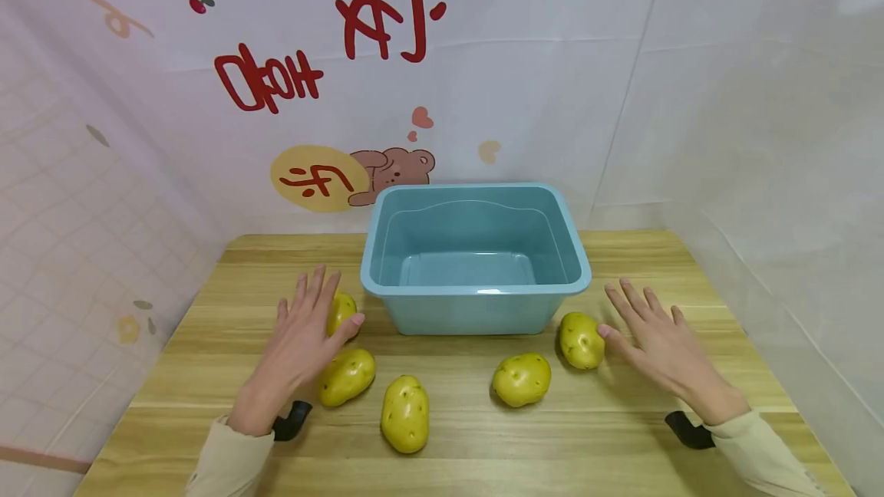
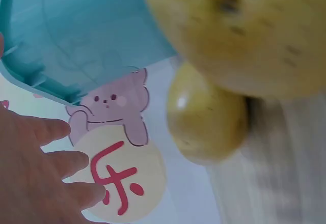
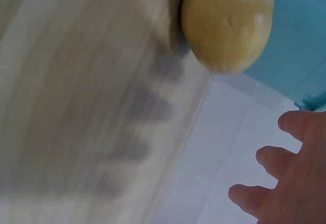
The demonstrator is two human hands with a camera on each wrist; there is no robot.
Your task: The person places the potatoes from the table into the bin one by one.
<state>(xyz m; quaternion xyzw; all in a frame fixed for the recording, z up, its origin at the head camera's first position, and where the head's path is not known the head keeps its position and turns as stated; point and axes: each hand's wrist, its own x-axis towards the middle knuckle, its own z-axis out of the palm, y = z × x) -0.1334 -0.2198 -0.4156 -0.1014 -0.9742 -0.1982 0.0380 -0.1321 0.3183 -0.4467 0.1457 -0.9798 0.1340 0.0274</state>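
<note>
My left hand [image 1: 301, 337] hovers with spread fingers over the left of the table, partly covering a yellow potato [image 1: 343, 310]. Just below that hand lies another potato [image 1: 347, 376]. An upright-looking oblong potato [image 1: 405, 414] lies nearer the front. On the other side, my right hand [image 1: 659, 347] is spread too, its thumb beside a potato [image 1: 582, 340]; whether they touch I cannot tell. A further potato [image 1: 522, 380] lies to the left of that one. Both hands hold nothing. Behind the potatoes stands a blue plastic basin [image 1: 476, 313] with nothing inside.
The wood-grain table [image 1: 470, 451] carries everything. A white printed cloth [image 1: 525, 83] hangs behind the basin and along both sides. Black wrist mounts [image 1: 292, 420] sit at the cuffs of the light sleeves.
</note>
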